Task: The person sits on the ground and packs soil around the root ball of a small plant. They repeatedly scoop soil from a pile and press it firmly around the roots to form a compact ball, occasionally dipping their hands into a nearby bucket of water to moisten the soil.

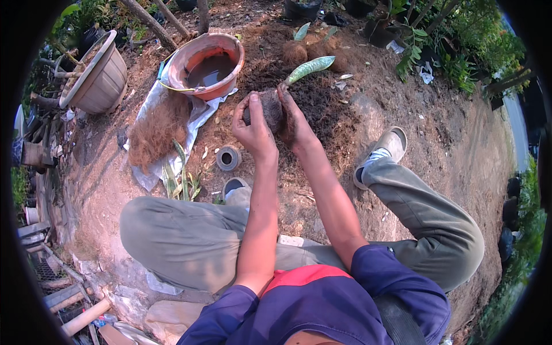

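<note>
My left hand point(255, 125) and my right hand point(295, 118) hold a dark soil ball point(271, 110) between them, one on each side. A mottled green snake plant leaf point(311, 70) sticks out of it beside my right fingertips and leans to the upper right. Soil coats my right palm. Below the hands lies a heap of dark, loose soil point(321, 103). Beyond it sit fibre-wrapped balls point(295, 52), some with leaves standing out. To the left, an orange bucket point(206, 92) holds murky water, with a pile of brown coir fibre point(159, 129) below it.
A large plastic planter point(97, 82) tilts at the left. Snake plant leaves point(184, 181) lie on a white plastic sheet point(198, 123) and near my foot. A small ring-shaped object point(228, 158) is on the ground. Black nursery bags point(303, 9) and shrubs line the far edge.
</note>
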`<action>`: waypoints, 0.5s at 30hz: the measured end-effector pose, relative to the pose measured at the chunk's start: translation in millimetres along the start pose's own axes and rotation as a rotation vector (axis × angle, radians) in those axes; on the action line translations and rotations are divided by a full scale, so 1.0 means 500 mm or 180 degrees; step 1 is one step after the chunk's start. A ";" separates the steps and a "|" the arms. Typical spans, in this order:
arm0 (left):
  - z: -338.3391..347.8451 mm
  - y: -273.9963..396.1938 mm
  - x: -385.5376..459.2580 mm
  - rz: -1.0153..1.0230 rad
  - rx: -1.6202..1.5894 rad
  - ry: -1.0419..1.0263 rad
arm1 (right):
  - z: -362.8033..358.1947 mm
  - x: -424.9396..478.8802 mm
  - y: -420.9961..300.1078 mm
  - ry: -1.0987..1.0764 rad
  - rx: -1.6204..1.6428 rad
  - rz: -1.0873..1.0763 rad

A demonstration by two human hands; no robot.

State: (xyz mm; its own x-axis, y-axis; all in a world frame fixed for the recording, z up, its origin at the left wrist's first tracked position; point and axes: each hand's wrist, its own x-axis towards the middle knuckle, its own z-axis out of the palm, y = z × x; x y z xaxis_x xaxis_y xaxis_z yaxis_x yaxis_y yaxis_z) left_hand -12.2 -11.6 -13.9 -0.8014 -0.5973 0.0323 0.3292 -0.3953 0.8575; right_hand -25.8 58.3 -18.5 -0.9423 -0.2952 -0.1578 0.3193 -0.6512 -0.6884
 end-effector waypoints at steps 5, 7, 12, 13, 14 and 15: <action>0.010 0.005 -0.013 0.0279 0.0250 -0.0871 | -0.030 0.017 -0.028 -0.0482 0.1147 -0.0167; 0.016 -0.016 -0.032 0.1904 0.1873 -0.0689 | -0.068 0.024 -0.012 -0.0586 0.1192 -0.0083; -0.014 -0.050 -0.018 0.2429 0.2086 -0.0433 | -0.040 0.035 0.048 0.0557 0.0149 -0.0378; -0.017 -0.051 -0.012 0.2239 0.1963 -0.0316 | -0.030 0.031 0.042 0.0537 0.0017 -0.0316; -0.018 -0.053 -0.013 0.2035 0.1789 -0.0091 | -0.021 0.024 0.040 0.0457 -0.0007 -0.0211; -0.011 -0.043 -0.009 0.1443 0.1405 -0.0005 | -0.018 0.016 0.034 0.0395 -0.0041 -0.0134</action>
State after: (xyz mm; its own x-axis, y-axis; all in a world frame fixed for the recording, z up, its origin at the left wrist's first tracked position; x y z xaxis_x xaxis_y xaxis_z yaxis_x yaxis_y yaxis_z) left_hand -12.7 -4.2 -35.3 -0.6314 -0.6367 0.4426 0.3996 0.2221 0.8894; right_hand -28.9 51.2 -38.1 -0.9603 -0.1786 -0.2144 0.2787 -0.6520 -0.7051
